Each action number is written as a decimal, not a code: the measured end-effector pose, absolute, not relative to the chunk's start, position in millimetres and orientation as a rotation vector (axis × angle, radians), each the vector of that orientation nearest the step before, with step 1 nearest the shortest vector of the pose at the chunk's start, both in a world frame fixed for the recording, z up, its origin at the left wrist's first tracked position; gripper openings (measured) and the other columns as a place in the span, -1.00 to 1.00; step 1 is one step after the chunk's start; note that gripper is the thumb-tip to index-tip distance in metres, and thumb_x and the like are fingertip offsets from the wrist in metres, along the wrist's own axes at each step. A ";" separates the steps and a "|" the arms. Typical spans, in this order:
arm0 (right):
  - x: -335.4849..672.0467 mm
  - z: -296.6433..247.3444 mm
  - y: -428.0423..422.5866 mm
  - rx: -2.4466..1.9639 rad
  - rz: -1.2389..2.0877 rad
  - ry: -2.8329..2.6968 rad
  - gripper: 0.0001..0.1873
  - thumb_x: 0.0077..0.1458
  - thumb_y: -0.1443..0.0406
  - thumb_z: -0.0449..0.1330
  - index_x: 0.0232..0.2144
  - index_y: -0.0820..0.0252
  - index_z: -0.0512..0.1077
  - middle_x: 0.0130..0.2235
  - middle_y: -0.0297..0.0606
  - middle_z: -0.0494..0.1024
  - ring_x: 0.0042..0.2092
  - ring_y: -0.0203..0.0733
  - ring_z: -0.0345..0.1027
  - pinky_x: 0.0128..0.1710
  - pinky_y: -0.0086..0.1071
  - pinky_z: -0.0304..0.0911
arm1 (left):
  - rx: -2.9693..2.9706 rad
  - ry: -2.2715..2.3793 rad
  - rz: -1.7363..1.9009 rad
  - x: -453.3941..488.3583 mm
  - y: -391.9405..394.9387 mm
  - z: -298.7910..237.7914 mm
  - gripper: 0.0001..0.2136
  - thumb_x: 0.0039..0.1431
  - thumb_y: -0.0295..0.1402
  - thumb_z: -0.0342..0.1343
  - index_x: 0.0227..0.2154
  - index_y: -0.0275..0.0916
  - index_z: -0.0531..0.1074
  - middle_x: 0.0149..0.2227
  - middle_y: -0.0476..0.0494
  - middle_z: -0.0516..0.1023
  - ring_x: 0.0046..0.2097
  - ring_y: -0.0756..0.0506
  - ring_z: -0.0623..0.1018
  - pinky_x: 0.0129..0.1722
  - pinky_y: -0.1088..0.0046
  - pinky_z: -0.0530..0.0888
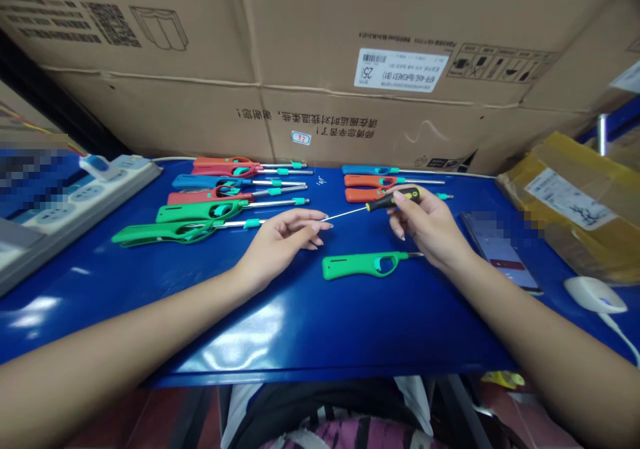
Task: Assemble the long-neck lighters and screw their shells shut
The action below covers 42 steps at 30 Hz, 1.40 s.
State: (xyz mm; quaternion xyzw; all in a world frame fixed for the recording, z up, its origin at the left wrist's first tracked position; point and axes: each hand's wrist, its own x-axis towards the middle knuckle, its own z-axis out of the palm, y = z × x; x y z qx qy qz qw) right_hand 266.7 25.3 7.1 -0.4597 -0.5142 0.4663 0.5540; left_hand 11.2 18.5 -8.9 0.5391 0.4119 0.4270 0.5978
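My right hand [420, 222] grips the black and yellow handle of a screwdriver [383, 202], its thin shaft pointing left. At the tip end, my left hand [285, 236] has its thumb and fingers pinched together around the shaft's end; whether a small part sits there is hidden. On the blue table below my right hand lies a green long-nosed lighter [350, 266], its metal tube partly behind that hand. To the left, several red, blue and green lighters [200, 210] lie in a stack of rows. Beyond my right hand are a blue lighter [370, 170] and two orange-red ones [361, 181].
A large cardboard box [310, 56] stands along the table's back edge. A white power strip [85, 189] is at the left. On the right lie a phone [500, 252], a taped parcel [580, 202] and a white corded device [595, 294].
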 end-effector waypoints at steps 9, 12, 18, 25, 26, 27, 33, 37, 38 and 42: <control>261.1 69.9 30.1 -0.886 0.762 -1.294 -0.68 0.04 0.06 0.39 -0.45 0.12 0.42 -0.48 -0.40 0.44 -0.66 -0.36 0.28 -0.72 -0.39 0.10 | 1.529 0.904 0.909 9.2 14.3 -13.8 -0.53 0.10 -0.26 0.30 0.06 -0.29 0.45 0.02 -0.27 0.61 -0.15 -0.09 0.59 -0.15 0.35 0.54; 246.4 80.3 26.1 -0.862 0.747 -1.391 -0.79 0.17 0.12 0.30 -0.37 0.10 0.43 -0.38 -0.32 0.54 -0.62 -0.34 0.31 -0.69 -0.38 0.13 | 1.891 0.908 0.804 6.3 10.6 -15.1 -0.51 0.05 -0.28 0.32 0.07 -0.27 0.46 -0.04 -0.23 0.61 -0.12 -0.13 0.55 -0.09 0.29 0.51; 222.5 70.5 2.7 -0.908 0.594 -1.404 -0.75 0.17 0.06 0.31 -0.39 0.03 0.41 -0.41 -0.35 0.51 -0.59 -0.35 0.26 -0.69 -0.41 0.11 | 2.310 0.798 0.663 5.1 1.8 -14.2 -0.62 0.11 -0.42 0.26 0.02 -0.27 0.49 -0.03 -0.23 0.56 0.03 -0.20 0.52 0.08 0.22 0.46; 211.6 44.4 -8.3 -0.917 0.655 -1.499 -0.72 0.23 0.03 0.24 -0.34 0.07 0.39 -0.43 -0.40 0.51 -0.63 -0.43 0.26 -0.69 -0.49 0.16 | 2.297 0.788 0.687 7.5 2.4 -19.2 -0.68 0.17 -0.39 0.28 -0.01 -0.25 0.50 -0.07 -0.18 0.57 0.00 -0.17 0.54 0.04 0.28 0.48; 210.6 41.3 -7.6 -0.865 0.639 -1.530 -0.73 0.24 0.05 0.24 -0.35 0.08 0.38 -0.45 -0.41 0.50 -0.63 -0.43 0.26 -0.71 -0.51 0.15 | 2.304 0.783 0.692 7.5 2.6 -19.7 -0.68 0.17 -0.39 0.28 -0.01 -0.26 0.50 -0.07 -0.18 0.57 0.00 -0.16 0.54 0.05 0.28 0.47; 209.9 38.5 -6.5 -0.809 0.619 -1.556 -0.75 0.25 0.07 0.23 -0.35 0.08 0.38 -0.46 -0.42 0.50 -0.64 -0.43 0.25 -0.72 -0.52 0.14 | 2.311 0.777 0.693 7.4 2.7 -19.9 -0.68 0.17 -0.39 0.28 -0.01 -0.26 0.50 -0.07 -0.18 0.57 0.01 -0.16 0.54 0.05 0.28 0.47; 209.7 28.5 -0.7 -0.691 0.619 -1.606 -0.82 0.31 0.17 0.19 -0.33 0.09 0.38 -0.47 -0.43 0.49 -0.65 -0.44 0.24 -0.75 -0.54 0.15 | 2.334 0.757 0.689 7.0 2.8 -18.9 -0.68 0.19 -0.39 0.27 0.01 -0.27 0.49 -0.07 -0.16 0.57 0.00 -0.15 0.53 0.06 0.28 0.46; 207.9 27.6 0.0 -0.719 0.661 -1.560 -0.76 0.29 0.12 0.21 -0.35 0.10 0.36 -0.46 -0.46 0.50 -0.68 -0.46 0.22 -0.77 -0.55 0.11 | 2.341 0.751 0.682 6.8 2.5 -18.4 -0.68 0.19 -0.40 0.27 0.01 -0.29 0.49 -0.08 -0.16 0.56 0.00 -0.15 0.52 0.05 0.29 0.46; 207.5 27.6 0.5 -0.731 0.680 -1.539 -0.75 0.28 0.11 0.22 -0.36 0.11 0.35 -0.47 -0.46 0.51 -0.70 -0.47 0.21 -0.78 -0.55 0.09 | 2.341 0.748 0.678 6.8 2.4 -18.2 -0.68 0.19 -0.40 0.27 0.01 -0.30 0.49 -0.08 -0.16 0.56 0.00 -0.15 0.52 0.05 0.29 0.46; 207.6 24.8 5.2 -0.793 0.780 -1.420 -0.73 0.23 0.11 0.26 -0.38 0.12 0.36 -0.48 -0.46 0.51 -0.73 -0.44 0.20 -0.83 -0.51 0.05 | 2.341 0.747 0.675 6.5 2.1 -17.5 -0.69 0.19 -0.40 0.27 0.00 -0.30 0.50 -0.10 -0.15 0.56 -0.02 -0.13 0.52 0.03 0.32 0.46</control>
